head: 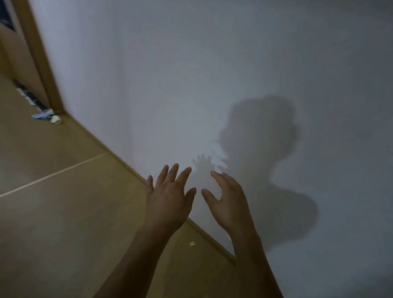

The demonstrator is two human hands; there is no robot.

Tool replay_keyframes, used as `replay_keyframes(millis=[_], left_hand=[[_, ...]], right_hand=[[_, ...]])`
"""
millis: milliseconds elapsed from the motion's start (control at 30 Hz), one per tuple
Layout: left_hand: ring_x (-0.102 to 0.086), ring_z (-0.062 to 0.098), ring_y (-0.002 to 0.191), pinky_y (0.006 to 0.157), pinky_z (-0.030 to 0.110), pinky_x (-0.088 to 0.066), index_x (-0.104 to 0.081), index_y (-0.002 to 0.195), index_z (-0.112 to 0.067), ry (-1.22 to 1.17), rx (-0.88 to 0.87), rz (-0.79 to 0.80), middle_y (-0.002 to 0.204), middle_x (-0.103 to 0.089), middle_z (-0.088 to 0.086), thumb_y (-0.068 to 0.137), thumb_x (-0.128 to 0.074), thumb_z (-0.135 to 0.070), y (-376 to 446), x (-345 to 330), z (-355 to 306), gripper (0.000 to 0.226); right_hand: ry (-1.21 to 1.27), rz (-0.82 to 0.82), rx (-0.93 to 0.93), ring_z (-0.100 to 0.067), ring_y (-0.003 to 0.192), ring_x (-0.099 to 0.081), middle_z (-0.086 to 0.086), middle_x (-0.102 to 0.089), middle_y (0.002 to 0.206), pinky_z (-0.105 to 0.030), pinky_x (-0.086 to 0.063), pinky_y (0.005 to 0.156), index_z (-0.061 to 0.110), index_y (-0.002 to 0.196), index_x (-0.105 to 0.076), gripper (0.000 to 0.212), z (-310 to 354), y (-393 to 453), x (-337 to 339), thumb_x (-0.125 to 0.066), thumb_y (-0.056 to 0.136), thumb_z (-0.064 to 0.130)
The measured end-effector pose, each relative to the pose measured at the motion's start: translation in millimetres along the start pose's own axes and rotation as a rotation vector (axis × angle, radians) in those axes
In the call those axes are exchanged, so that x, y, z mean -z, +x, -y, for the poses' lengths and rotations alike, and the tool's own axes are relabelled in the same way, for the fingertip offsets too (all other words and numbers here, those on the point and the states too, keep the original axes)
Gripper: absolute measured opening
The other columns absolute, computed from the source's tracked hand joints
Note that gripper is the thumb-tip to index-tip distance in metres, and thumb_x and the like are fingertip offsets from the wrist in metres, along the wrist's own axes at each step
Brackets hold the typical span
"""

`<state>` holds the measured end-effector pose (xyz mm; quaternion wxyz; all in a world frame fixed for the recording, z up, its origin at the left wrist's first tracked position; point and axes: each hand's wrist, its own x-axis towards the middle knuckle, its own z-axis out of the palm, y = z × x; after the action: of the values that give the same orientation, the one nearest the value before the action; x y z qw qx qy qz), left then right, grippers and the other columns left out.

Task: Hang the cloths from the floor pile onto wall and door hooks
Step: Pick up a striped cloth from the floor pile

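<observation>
You're facing a wall that looks painted, matt and smooth, taking shadow without any glare. The floor under you reads as wood-look boards, smooth with a soft sheen and one pale seam. The skirting board and door frame show the same tan wood finish. By the frame, a soft crumpled cloth looks pale blue.

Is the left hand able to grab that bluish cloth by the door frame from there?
Probably not yet. The left hand is open and far from the bluish cloth; bare floor lies between, nothing blocking.
</observation>
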<state>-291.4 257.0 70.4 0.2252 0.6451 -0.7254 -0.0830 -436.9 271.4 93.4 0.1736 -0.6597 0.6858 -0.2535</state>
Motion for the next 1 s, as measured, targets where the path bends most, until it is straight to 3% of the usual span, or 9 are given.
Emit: replay_keyframes(millis=[367,767,1000], left_hand=[[-0.004,0.020,0.150,0.119,0.054,-0.005,-0.020,0.149,-0.041,0.104,0.362,-0.084,0.162,-0.011,-0.004,0.098,-0.033,-0.054,44,27,147,0.054],[-0.004,0.017,0.150,0.118,0.052,-0.003,-0.022,0.149,-0.038,0.189,0.650,-0.227,0.162,-0.012,-0.004,0.098,-0.036,-0.051,188,77,279,0.055],[0.001,0.017,0.150,0.120,0.053,-0.002,-0.019,0.150,-0.038,0.176,0.792,-0.255,0.163,-0.009,-0.004,0.099,-0.034,-0.053,241,86,350,0.056]], right_hand=[[-0.005,0.252,0.252,-0.018,0.145,-0.021,0.006,-0.025,0.158,-0.042,-0.023,0.118,0.034,0.148,-0.031,0.060,101,104,-120,-0.048,0.093,0.053],[-0.004,0.438,0.537,-0.019,0.143,-0.024,0.002,-0.028,0.156,-0.040,-0.024,0.117,0.032,0.148,-0.028,0.062,230,296,-224,-0.048,0.093,0.053],[0.019,0.524,0.618,-0.017,0.142,-0.028,0.005,-0.031,0.155,-0.043,-0.030,0.115,0.033,0.147,-0.032,0.061,286,363,-282,-0.050,0.093,0.052]])
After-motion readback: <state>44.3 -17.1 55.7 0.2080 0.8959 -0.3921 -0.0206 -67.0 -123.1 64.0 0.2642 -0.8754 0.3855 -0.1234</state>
